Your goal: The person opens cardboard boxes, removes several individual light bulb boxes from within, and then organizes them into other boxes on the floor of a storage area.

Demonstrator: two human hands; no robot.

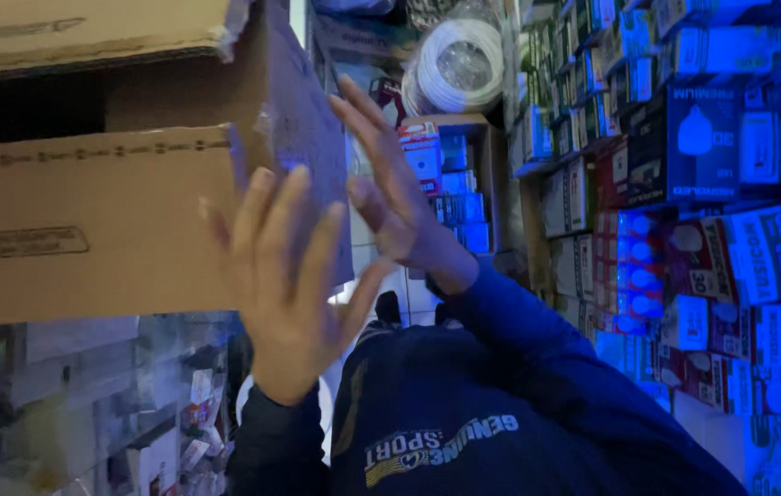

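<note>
A large brown cardboard box point(87, 220) fills the upper left, with a second cardboard box point(78, 32) stacked on it. My left hand point(289, 276) is spread flat, fingers apart, against the near corner of the large box. The fingers of my right hand point(390, 197) are also spread, and the hand rests against the box's taped end face point(303, 119). Neither hand curls around anything. Both arms are in dark blue sleeves, and my dark sweatshirt point(464, 432) fills the bottom middle.
Shelves of small blue, white and red cartons point(702, 211) line the right side. A coil of white cable point(459, 64) hangs at the top middle above more stacked cartons point(450, 184). A glass case with small packets point(133, 404) sits at the lower left. The aisle between is narrow.
</note>
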